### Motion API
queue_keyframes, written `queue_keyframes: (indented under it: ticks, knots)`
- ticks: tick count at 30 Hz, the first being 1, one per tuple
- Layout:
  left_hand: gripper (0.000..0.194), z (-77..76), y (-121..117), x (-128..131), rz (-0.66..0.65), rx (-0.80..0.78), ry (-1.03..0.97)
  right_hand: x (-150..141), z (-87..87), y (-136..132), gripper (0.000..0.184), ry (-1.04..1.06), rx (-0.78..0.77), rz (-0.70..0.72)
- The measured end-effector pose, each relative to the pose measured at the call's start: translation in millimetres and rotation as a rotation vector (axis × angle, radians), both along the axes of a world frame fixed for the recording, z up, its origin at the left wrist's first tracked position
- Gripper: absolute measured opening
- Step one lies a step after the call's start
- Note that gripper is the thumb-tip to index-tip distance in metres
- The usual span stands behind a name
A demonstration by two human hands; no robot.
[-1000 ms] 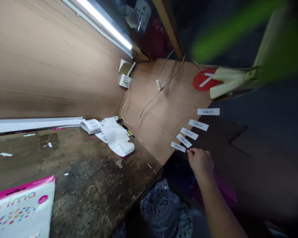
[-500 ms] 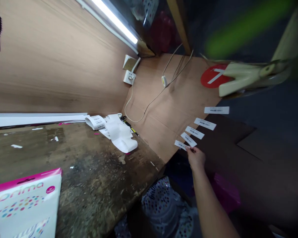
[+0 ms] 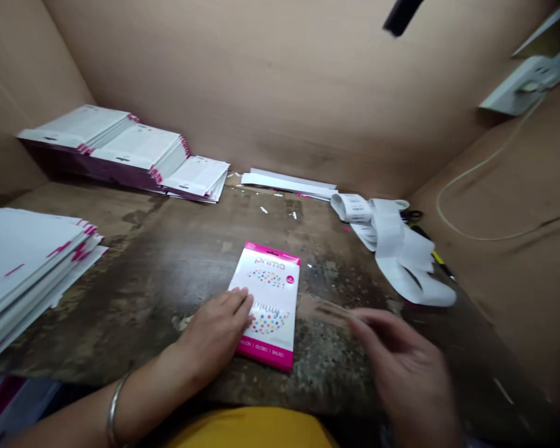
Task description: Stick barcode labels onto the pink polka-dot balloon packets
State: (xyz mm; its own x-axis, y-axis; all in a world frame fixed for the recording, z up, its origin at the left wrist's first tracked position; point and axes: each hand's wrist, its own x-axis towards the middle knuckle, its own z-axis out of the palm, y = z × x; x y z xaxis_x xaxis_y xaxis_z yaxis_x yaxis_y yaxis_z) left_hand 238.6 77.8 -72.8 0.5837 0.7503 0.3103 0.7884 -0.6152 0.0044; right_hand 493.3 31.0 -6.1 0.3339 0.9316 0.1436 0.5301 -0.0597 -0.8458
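A white and pink "prima" packet [image 3: 273,292] with coloured dots lies on the worn table in front of me. My left hand [image 3: 219,333] is on its left edge, fingers close together and gripping it. To the right of the packet, above the table, my right hand [image 3: 401,367] pinches a thin label strip [image 3: 333,311] between thumb and fingers. The strip and this hand are smeared by motion, and the print on the strip is unreadable. A gap separates the strip from the packet.
Stacks of white packets [image 3: 135,144] stand along the back left, with another stack [image 3: 23,261] at the near left. A curled roll of labels [image 3: 392,242], a yellow and black pen [image 3: 441,261] and white strips [image 3: 289,180] lie toward the back. A socket [image 3: 518,87] with a cord is on the wall.
My right hand has come from the row of barcode labels on the side panel's edge back to the packet, carrying a label. The view has turned left.
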Motion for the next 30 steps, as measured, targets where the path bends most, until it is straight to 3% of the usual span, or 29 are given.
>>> queue_keyframes:
  ticks: [1, 3, 6, 9, 18, 30]
  knots:
    - [0.031, -0.7, -1, -1, -0.010, -0.001, -0.007, -21, -3.3, 17, 0.020, 0.114, -0.048, 0.109]
    - [0.030, -3.2, -3, -3, -0.031, 0.003, -0.033, -46, -11.1, 49, 0.020, 0.331, -0.133, 0.183]
    - [0.028, -6.5, -3, -5, -0.021, -0.029, -0.078, -53, -26.3, 78, 0.029, 0.505, -0.225, 0.190]
    - [0.029, -6.1, -3, -5, 0.010, -0.070, -0.082, -54, -37.9, 84, 0.036, 0.529, -0.291, 0.211]
    - [0.031, -2.4, -4, -3, 0.026, -0.136, -0.055, -77, -43.8, 77, 0.034, 0.394, -0.381, 0.202]
    - [0.034, -3.6, -4, -4, 0.003, -0.131, -0.029, -76, -65.0, 79, 0.022, 0.028, -0.339, 0.183]
